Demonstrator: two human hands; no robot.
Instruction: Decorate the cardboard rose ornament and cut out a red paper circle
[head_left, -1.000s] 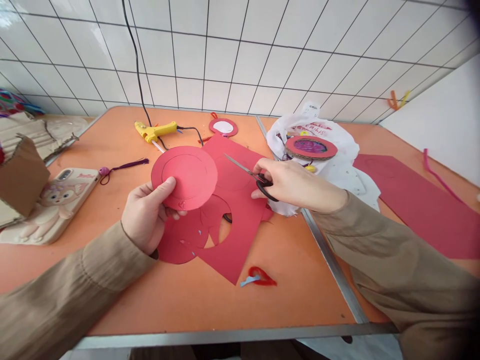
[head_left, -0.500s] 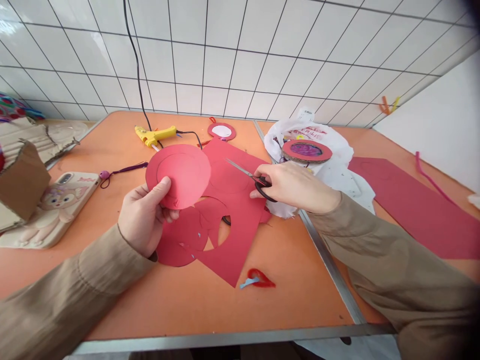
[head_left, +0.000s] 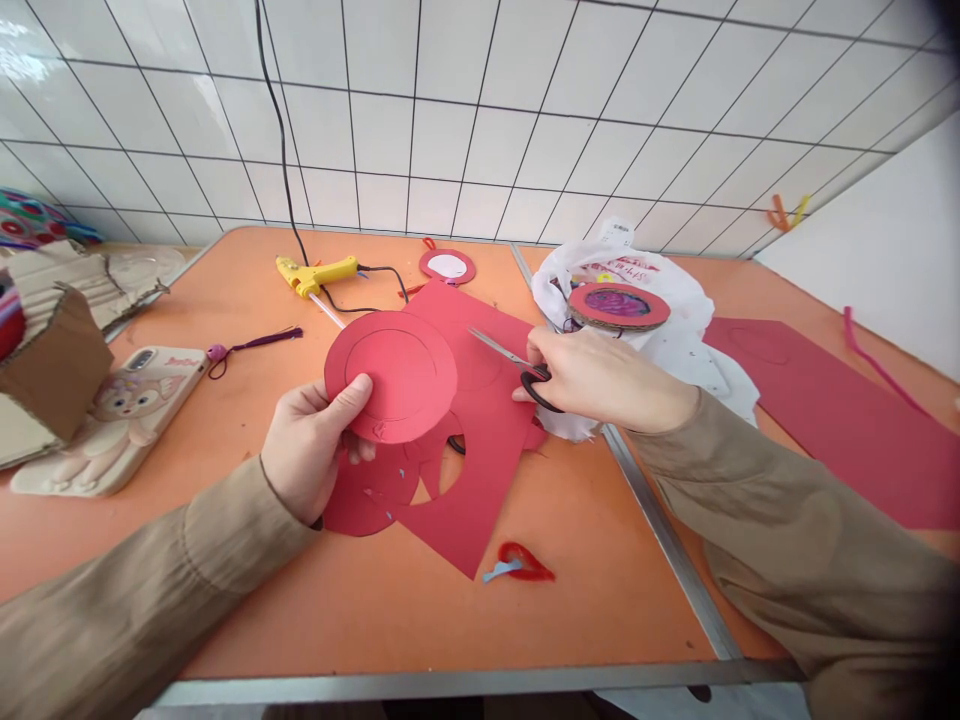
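My left hand (head_left: 319, 440) pinches a red paper disc (head_left: 401, 375) at its lower left edge, thumb on top. A smaller circle is drawn on the disc. In my right hand (head_left: 600, 378) is a pair of scissors (head_left: 499, 347) with black handles, its blades nearly together and pointing left, apart from the disc. Beneath both hands lies a red paper sheet (head_left: 487, 480) with a rounded cut-out. More red paper pieces (head_left: 360, 500) are under the disc, and a black loop (head_left: 456, 444) shows partly through the cut-out.
A yellow glue gun (head_left: 319, 273) with its cord lies at the back left. Left are a phone (head_left: 124, 420) and a cardboard box (head_left: 60, 370). A white plastic bag (head_left: 675, 290) carries a red-rimmed ring (head_left: 619, 306). A red fuzzy loop (head_left: 527, 562) lies in front; red paper (head_left: 840, 420) lies right.
My left hand has moved right with the paper disc, bringing it closer to the scissors. The right hand keeps its hold on the scissors, and the whole view has shifted slightly.
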